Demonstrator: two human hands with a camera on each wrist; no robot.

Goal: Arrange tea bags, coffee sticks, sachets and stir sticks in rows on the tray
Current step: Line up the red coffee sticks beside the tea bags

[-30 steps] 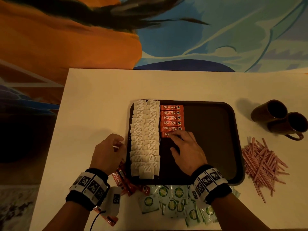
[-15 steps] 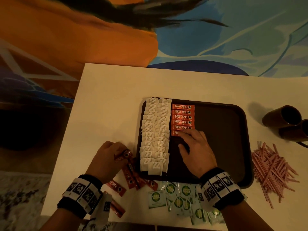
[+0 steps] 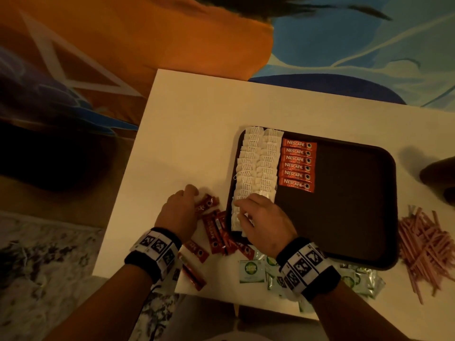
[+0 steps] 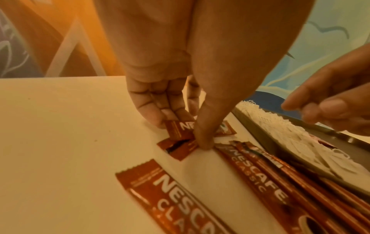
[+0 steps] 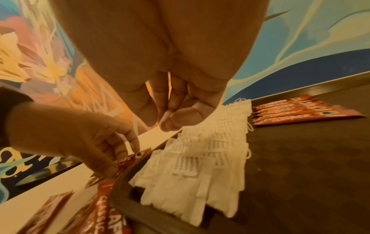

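A dark brown tray point(image 3: 344, 217) holds two columns of white tea bags point(image 3: 258, 166) and beside them a row of red coffee sticks point(image 3: 298, 166). My left hand point(image 3: 179, 210) is on the table just left of the tray. Its thumb and fingers point(image 4: 152, 117) pinch a loose coffee stick point(image 4: 178, 128), also visible in the right wrist view point(image 5: 130, 159). More loose coffee sticks point(image 3: 216, 232) lie beside it. My right hand point(image 3: 261, 217) hovers over the near end of the tea bags point(image 5: 200, 158), its fingers point(image 5: 170, 121) loosely bent and holding nothing.
Green sachets point(image 3: 251, 268) are scattered along the table's near edge, partly under my right wrist. A heap of pink stir sticks point(image 3: 428, 244) lies right of the tray. Dark mugs point(image 3: 438, 173) stand at the far right. The tray's right half is bare.
My right hand has left the row of coffee sticks on the tray and moved left over the near tea bags. My left hand has taken hold of a loose coffee stick.
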